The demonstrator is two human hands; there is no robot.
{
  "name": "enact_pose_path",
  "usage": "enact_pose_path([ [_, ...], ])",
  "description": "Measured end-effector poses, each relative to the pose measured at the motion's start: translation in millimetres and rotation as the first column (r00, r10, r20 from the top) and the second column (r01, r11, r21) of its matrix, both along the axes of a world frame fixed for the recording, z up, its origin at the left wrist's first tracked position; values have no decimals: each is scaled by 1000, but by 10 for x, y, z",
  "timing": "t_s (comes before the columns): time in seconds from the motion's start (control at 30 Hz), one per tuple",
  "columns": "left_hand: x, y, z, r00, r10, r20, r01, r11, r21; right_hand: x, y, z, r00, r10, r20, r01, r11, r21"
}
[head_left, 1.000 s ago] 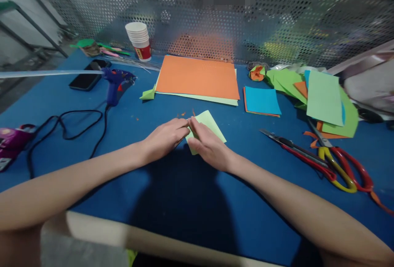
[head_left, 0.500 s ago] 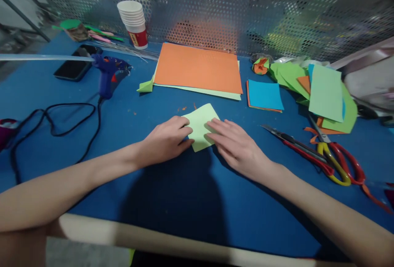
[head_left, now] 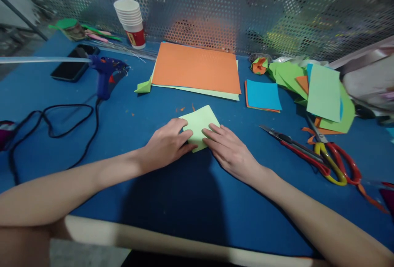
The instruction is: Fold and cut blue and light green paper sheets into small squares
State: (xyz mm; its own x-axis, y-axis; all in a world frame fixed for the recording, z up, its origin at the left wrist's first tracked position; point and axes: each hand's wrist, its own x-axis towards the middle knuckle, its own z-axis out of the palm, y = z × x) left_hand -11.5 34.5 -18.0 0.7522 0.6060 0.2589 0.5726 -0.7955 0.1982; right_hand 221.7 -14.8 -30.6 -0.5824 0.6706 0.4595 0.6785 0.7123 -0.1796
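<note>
A small pale green sheet of paper (head_left: 201,121) lies at an angle on the blue tabletop, its far corner pointing away from me. My left hand (head_left: 168,141) is at its left edge, fingers bent and closed on it, with the thumb along the near side. My right hand (head_left: 229,150) rests on the sheet's right part, fingers stretched out and lying flat. The fingers cover part of the sheet's left and right sides, so any crease there is hidden.
Beyond the hands lie large orange sheets (head_left: 197,67) and small blue squares (head_left: 263,95). To the right are a utility knife (head_left: 295,150), scissors (head_left: 331,160) and green paper pieces (head_left: 324,92). A glue gun (head_left: 104,74), phone (head_left: 74,63) and stacked cups (head_left: 132,24) stand left.
My right fingers have slid slightly left and down over the pale green paper. My left hand keeps its place at the left edge. The whole view has shifted a little.
</note>
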Motion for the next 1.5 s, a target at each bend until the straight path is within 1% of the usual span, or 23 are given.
enact_pose_path([
  [0.17,4,11,-20,999,-38,25,36,998,57,-9,2,14,1000,-2,21,2,1000,-14],
  [0.3,18,19,-21,998,-56,14,54,995,83,-6,3,27,999,-1,50,2,1000,-30],
  [0.4,26,22,-25,998,-57,9,55,993,104,-12,-12,71,997,-11,76,15,999,-50],
  [0.5,27,23,-28,998,-56,15,54,993,100,-59,-39,135,999,-12,52,16,998,-67],
  [0.63,16,30,-17,995,-66,72,65,998,23,-249,-37,173,994,62,-94,-71,992,-101],
  [0.7,2,32,-7,990,-72,125,75,997,-17,-392,4,163,980,85,-178,-114,980,-161],
  [0.77,-17,31,1,981,-88,173,101,992,-69,-538,67,147,969,68,-237,-133,955,-267],
  [0.83,-38,28,1,973,-81,217,117,981,-157,-657,139,137,961,35,-275,-139,919,-368],
  [0.9,-58,27,-7,966,-51,254,113,964,-239,-730,204,135,957,-2,-291,-133,887,-443],
  [0.97,-74,28,-22,964,-30,265,104,957,-270,-757,251,138,960,-30,-280,-116,863,-491],
  [1.03,-82,30,-35,966,-45,256,110,963,-244,-751,276,144,968,-38,-248,-98,853,-512],
  [1.17,-79,33,-43,969,-84,233,122,981,-152,-719,280,156,984,-53,-170,-44,852,-521],
  [1.4,-57,35,-32,979,-113,169,126,990,-63,-675,307,135,998,-48,-51,20,891,-454],
  [1.5,-47,37,-13,977,-128,170,134,990,-29,-642,336,118,998,-55,20,58,894,-444],
])
